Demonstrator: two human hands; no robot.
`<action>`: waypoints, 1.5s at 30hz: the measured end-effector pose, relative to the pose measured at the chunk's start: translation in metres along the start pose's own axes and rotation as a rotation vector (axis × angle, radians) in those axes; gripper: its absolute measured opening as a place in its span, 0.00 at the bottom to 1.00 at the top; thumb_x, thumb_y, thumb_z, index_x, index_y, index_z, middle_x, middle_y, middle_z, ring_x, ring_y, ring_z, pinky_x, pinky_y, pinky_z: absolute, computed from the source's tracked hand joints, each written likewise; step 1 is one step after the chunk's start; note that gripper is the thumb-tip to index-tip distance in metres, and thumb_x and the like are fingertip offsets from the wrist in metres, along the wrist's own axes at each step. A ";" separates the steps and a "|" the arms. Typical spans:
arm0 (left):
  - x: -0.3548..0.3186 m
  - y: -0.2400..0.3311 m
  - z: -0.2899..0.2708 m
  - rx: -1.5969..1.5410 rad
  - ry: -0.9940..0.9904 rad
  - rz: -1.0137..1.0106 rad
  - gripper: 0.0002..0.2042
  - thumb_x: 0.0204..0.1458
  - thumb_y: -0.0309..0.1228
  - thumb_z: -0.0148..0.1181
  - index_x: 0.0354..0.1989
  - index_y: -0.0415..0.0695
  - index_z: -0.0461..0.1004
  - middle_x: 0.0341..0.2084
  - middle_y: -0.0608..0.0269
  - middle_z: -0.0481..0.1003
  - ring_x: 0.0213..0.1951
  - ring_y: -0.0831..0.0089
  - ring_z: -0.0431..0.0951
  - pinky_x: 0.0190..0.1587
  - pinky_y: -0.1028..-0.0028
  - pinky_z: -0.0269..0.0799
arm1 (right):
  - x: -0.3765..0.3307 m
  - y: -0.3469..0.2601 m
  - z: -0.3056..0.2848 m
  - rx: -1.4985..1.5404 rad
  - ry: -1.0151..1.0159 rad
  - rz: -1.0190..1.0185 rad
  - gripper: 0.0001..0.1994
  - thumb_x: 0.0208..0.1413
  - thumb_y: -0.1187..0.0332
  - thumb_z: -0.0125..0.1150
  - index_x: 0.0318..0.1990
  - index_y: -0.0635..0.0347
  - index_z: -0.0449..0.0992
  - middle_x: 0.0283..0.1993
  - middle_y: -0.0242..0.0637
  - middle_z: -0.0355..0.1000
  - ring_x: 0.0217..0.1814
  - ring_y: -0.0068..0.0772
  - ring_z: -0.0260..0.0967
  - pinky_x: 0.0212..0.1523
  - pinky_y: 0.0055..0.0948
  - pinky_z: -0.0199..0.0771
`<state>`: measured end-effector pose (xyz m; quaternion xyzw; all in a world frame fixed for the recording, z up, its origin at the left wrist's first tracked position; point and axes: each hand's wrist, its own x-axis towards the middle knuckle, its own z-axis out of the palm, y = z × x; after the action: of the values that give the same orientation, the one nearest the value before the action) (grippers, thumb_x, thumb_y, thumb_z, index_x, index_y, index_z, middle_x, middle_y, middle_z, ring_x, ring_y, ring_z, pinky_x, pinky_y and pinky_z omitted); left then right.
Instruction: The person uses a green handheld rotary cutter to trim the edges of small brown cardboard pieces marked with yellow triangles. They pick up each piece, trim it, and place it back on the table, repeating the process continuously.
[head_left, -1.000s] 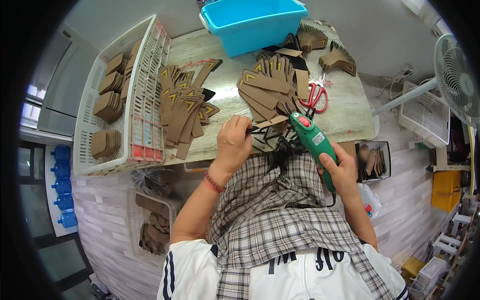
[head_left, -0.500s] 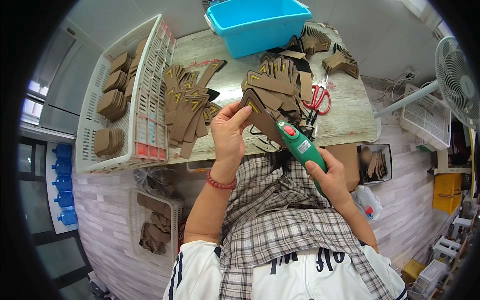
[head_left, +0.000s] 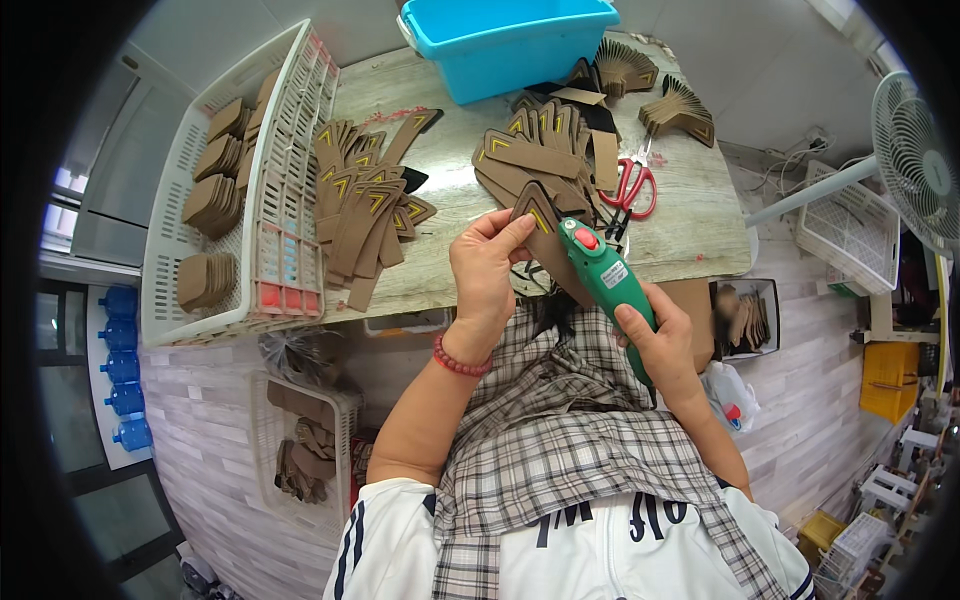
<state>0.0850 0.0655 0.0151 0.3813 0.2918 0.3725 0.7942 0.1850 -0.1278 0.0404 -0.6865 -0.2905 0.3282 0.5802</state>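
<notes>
Between the thumb and fingers of my left hand (head_left: 482,268) is a brown, flat bent strip (head_left: 553,252) with a yellow V mark and a dark edge. My right hand (head_left: 655,335) is wrapped round green electric scissors (head_left: 606,275) with a red button. Their head meets the strip's right edge, just below its bent corner; the blades are hidden there. Behind the strip, a fanned heap of similar brown strips (head_left: 530,157) lies on the table. More marked strips (head_left: 365,215) are heaped to the left of my left hand.
A white plastic crate (head_left: 300,170) with stacked brown pieces stands at the table's left. At the back is a blue tub (head_left: 510,55). Red-handled scissors (head_left: 640,190) and fanned stacks (head_left: 680,112) lie on the right. A fan (head_left: 915,165) stands beyond the table's right end.
My left hand and the strip have shifted right and slightly down. The electric scissors' head has moved up along the strip's edge, closer to its bent corner.
</notes>
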 end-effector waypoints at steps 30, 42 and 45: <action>-0.006 0.022 -0.011 0.207 -0.141 -0.017 0.06 0.52 0.23 0.62 0.36 0.35 0.74 0.27 0.62 0.77 0.21 0.80 0.75 0.22 0.80 0.75 | 0.000 -0.001 -0.009 -0.011 -0.044 0.013 0.20 0.56 0.62 0.63 0.52 0.66 0.72 0.28 0.29 0.70 0.25 0.15 0.64 0.27 0.18 0.67; 0.010 0.055 -0.025 0.549 -0.331 -0.008 0.05 0.48 0.21 0.64 0.33 0.35 0.78 0.25 0.67 0.78 0.26 0.85 0.73 0.30 0.84 0.69 | -0.001 -0.002 -0.022 -0.097 -0.136 -0.001 0.20 0.54 0.63 0.65 0.51 0.65 0.72 0.30 0.30 0.72 0.28 0.16 0.67 0.30 0.19 0.69; 0.014 0.060 -0.027 0.628 -0.373 -0.005 0.05 0.47 0.22 0.65 0.33 0.35 0.78 0.25 0.67 0.77 0.26 0.85 0.73 0.30 0.84 0.69 | -0.001 -0.004 -0.023 -0.146 -0.137 -0.013 0.21 0.54 0.62 0.65 0.51 0.65 0.73 0.32 0.32 0.73 0.31 0.18 0.68 0.33 0.21 0.70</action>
<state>0.0503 0.1134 0.0477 0.6672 0.2429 0.1869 0.6789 0.2022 -0.1421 0.0467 -0.7010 -0.3569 0.3486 0.5097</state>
